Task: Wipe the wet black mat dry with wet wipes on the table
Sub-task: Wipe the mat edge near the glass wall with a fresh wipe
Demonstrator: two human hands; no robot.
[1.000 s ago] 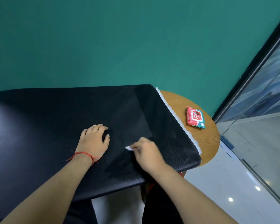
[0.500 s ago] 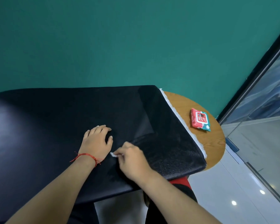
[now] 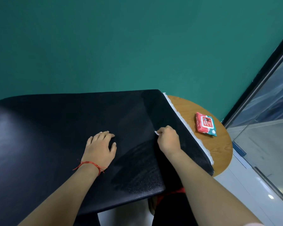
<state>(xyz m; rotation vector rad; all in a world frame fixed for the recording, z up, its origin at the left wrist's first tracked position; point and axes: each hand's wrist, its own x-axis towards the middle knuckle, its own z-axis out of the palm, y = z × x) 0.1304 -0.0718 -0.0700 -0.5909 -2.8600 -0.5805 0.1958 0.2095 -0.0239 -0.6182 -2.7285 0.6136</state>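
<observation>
The black mat (image 3: 64, 128) covers most of the round wooden table (image 3: 219, 152), its white-fringed right edge running diagonally. My left hand (image 3: 100, 146) lies flat on the mat near the middle, fingers spread, a red string on its wrist. My right hand (image 3: 167, 139) grips a small white wet wipe (image 3: 156, 133) and holds it against the mat near the right side; only a corner of the wipe shows past my fingers. Faint dull streaks mark the mat between and below my hands.
A red and teal pack of wet wipes (image 3: 205, 124) lies on the bare wood to the right of the mat. A teal wall stands behind the table. A glass partition with a dark frame (image 3: 260, 79) runs along the right, above a white tiled floor.
My right hand has swept the wipe from beside my left hand to the right and away from me across the mat. My left hand has stayed flat in place.
</observation>
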